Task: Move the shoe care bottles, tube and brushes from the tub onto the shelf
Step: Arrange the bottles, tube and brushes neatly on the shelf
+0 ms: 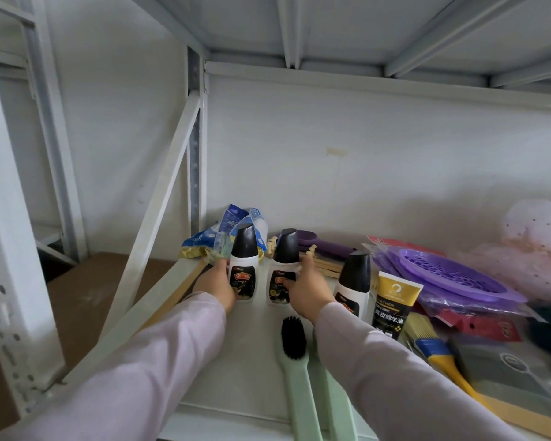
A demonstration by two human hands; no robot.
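Three white shoe polish bottles with black caps stand upright on the white shelf (252, 370). My left hand (215, 281) grips the left bottle (244, 265) from its left side. My right hand (306, 288) wraps the middle bottle (283, 268) from its right. The third bottle (355, 278) stands free further right, beside an upright black and gold tube (393, 305). Two green-handled brushes lie near the shelf's front edge: one (295, 354) shows black bristles, the other (334, 396) is partly hidden under my right sleeve. No tub is in view.
A crumpled blue and yellow bag (218, 237) lies behind the left bottle. Purple plastic trays (449, 275), red packets, a yellow and blue paintbrush (439, 354) and wooden sticks crowd the right side. A diagonal shelf brace (159, 211) rises at left.
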